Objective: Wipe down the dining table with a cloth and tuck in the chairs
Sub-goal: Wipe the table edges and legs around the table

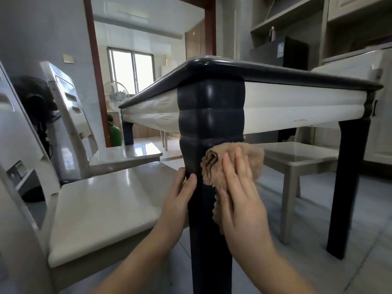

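Dead centre, the leg (210, 128) blocks your way from the table (275, 74) rim down to the frame's bottom. At lower left a chair (101, 215) seat stands just beside it. Right of the leg you have open floor (307, 240) under the table, bounded behind by a second chair (301, 153) and at right by the far leg (347, 187).

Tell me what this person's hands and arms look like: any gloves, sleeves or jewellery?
The left hand and right hand are bare: no gloves, rings or wristwatch show. The forearms are uncovered too, and no sleeve is in view down to the picture's lower edge. No markings or bands show on either wrist.
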Demonstrator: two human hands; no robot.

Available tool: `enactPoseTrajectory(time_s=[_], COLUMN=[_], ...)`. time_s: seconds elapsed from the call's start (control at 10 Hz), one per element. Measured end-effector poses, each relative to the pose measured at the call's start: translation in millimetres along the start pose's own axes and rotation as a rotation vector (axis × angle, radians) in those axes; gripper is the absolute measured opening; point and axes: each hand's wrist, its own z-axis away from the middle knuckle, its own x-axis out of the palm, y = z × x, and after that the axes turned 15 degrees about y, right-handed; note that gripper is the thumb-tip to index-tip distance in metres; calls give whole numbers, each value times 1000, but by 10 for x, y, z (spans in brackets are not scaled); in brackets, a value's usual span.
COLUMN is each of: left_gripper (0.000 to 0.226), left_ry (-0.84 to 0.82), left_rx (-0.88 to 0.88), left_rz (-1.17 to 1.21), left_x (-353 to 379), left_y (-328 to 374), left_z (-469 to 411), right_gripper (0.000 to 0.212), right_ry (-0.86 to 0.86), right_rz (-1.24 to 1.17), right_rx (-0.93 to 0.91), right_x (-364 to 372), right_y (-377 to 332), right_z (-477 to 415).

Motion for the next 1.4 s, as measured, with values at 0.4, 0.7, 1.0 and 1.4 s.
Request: enactPoseTrajectory(time_s=[0.4,0.7,1.0,1.4], left_gripper=[29,37,21,31], left_ry=[3,-23,33,2], left_rx=[-19,-12,12,49], left_rz=[30,8,6,-60], left_x=[35,33,44,21], left_y=[28,2,-10,-46], left_z=[38,33,17,6], right_gripper=[56,61,60,93], right_ry=[-12,-43,50,-8], right_rz=[117,-375,-397,-81], right_rx=[-116,586,555,763], right_x=[-68,109,99,246], right_y=[-40,35,-82,74], right_z=[-391,778,75,1189])
